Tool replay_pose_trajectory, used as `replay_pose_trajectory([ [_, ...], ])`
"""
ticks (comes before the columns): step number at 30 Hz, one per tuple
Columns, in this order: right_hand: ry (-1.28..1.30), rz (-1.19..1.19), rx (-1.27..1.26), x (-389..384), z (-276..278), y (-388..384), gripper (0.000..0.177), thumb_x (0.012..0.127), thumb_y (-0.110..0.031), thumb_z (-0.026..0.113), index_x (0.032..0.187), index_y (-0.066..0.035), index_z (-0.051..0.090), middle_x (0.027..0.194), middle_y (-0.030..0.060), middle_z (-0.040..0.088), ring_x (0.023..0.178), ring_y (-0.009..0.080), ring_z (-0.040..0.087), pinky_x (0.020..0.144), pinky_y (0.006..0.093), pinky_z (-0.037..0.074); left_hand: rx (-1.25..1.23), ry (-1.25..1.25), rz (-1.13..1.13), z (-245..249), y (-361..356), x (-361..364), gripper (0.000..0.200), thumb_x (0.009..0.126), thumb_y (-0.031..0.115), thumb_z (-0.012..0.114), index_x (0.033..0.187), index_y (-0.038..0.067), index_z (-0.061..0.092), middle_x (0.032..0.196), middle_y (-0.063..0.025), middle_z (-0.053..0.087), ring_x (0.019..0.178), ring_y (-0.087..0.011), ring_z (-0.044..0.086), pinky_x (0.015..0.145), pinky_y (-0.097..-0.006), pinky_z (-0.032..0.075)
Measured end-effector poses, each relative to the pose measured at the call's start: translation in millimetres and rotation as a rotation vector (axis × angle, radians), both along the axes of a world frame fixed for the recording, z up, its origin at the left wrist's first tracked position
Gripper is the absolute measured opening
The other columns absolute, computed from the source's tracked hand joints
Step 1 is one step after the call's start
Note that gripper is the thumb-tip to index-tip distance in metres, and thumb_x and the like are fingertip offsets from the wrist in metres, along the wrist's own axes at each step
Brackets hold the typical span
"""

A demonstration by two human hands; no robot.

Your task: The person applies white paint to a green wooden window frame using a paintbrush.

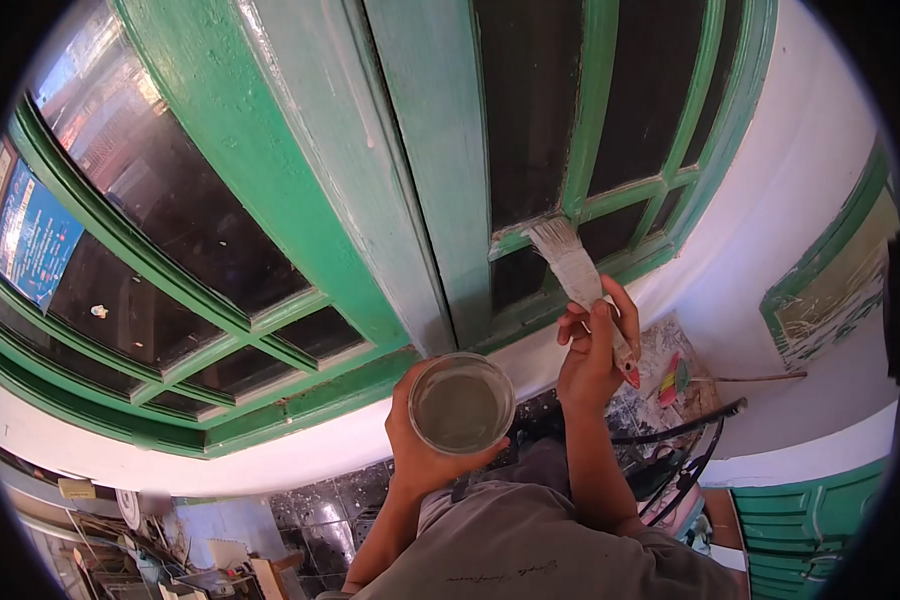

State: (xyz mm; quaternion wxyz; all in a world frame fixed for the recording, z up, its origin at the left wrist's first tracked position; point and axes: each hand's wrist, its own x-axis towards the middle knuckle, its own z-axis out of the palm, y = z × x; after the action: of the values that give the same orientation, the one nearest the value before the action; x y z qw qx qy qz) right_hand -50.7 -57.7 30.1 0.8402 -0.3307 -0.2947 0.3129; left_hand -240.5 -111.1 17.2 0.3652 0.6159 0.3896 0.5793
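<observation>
My left hand is wrapped round a clear round cup with grey-green liquid inside. In my right hand is a paintbrush, its handle pinched between thumb and fingers. The pale, paint-coated bristles point up and left, and overlap in view the lower edge of the right window's panes. Behind both hands stands a green wooden window frame with dark glass. Its central posts have a paler, greyish green coat. From this angle I cannot tell whether the bristles touch the wood.
White wall curves away at the right, with a green-framed panel. Below are a paint-spattered surface, a black metal frame and a green louvred panel. Clutter lies at the lower left.
</observation>
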Motion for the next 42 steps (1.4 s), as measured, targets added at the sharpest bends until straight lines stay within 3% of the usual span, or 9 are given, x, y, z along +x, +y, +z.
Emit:
replay_pose_trajectory([
  [8, -0.03, 0.121, 0.023, -5, -2, -2, 0.036, 0.099, -0.017, 0.062, 0.13, 0.003, 0.058, 0.089, 0.0131, 0.07, 0.068, 0.0174, 0.065, 0.058, 0.0284, 0.051, 0.0, -0.04, 0.01, 0, 1, 0, 0.102, 0.053, 0.019, 0.1, 0.139, 0.002, 0.046, 0.126, -0.0136, 0.065, 0.116, -0.0236, 0.065, 0.101, -0.0385, 0.052],
  [15, -0.01, 0.066, 0.004, -3, 1, 2, 0.035, 0.1, -0.013, 0.061, 0.13, 0.004, 0.058, 0.09, 0.0139, 0.071, 0.068, 0.0174, 0.066, 0.059, 0.0292, 0.052, 0.052, -0.012, 0.032, -2, 6, 2, 0.103, 0.053, 0.019, 0.099, 0.139, 0.002, 0.046, 0.126, -0.0132, 0.065, 0.116, -0.0238, 0.065, 0.101, -0.0384, 0.052],
  [18, -0.102, 0.11, 0.013, -11, 0, -3, 0.033, 0.1, -0.01, 0.06, 0.13, 0.004, 0.058, 0.089, 0.0139, 0.071, 0.069, 0.0171, 0.066, 0.06, 0.0303, 0.053, 0.014, 0.01, -0.005, -7, 7, 0, 0.114, 0.051, 0.023, 0.102, 0.142, -0.001, 0.038, 0.131, -0.0152, 0.059, 0.12, -0.0266, 0.062, 0.104, -0.0412, 0.051],
  [28, -0.077, -0.058, -0.03, -6, 5, -2, 0.034, 0.101, -0.014, 0.061, 0.129, 0.005, 0.057, 0.091, 0.0153, 0.07, 0.07, 0.0173, 0.066, 0.058, 0.029, 0.053, 0.024, -0.021, 0.057, -10, 2, -3, 0.104, 0.053, 0.021, 0.099, 0.14, 0.002, 0.045, 0.127, -0.0135, 0.065, 0.117, -0.0243, 0.065, 0.101, -0.0386, 0.052],
  [33, -0.12, 0.018, -0.023, -12, 4, -7, 0.034, 0.1, -0.011, 0.061, 0.13, 0.006, 0.057, 0.091, 0.0154, 0.07, 0.071, 0.0175, 0.067, 0.059, 0.0292, 0.054, -0.016, 0.036, 0.038, -11, 0, -7, 0.113, 0.05, 0.024, 0.102, 0.141, 0.0, 0.039, 0.13, -0.0157, 0.059, 0.12, -0.0271, 0.062, 0.102, -0.0424, 0.052],
  [42, -0.09, -0.06, -0.059, -5, 8, -1, 0.034, 0.1, -0.012, 0.062, 0.13, 0.005, 0.058, 0.09, 0.0148, 0.071, 0.072, 0.0173, 0.067, 0.057, 0.0282, 0.053, 0.018, -0.016, 0.039, -4, 1, -4, 0.103, 0.053, 0.02, 0.1, 0.139, 0.002, 0.046, 0.126, -0.0136, 0.065, 0.116, -0.0238, 0.065, 0.101, -0.0388, 0.052],
])
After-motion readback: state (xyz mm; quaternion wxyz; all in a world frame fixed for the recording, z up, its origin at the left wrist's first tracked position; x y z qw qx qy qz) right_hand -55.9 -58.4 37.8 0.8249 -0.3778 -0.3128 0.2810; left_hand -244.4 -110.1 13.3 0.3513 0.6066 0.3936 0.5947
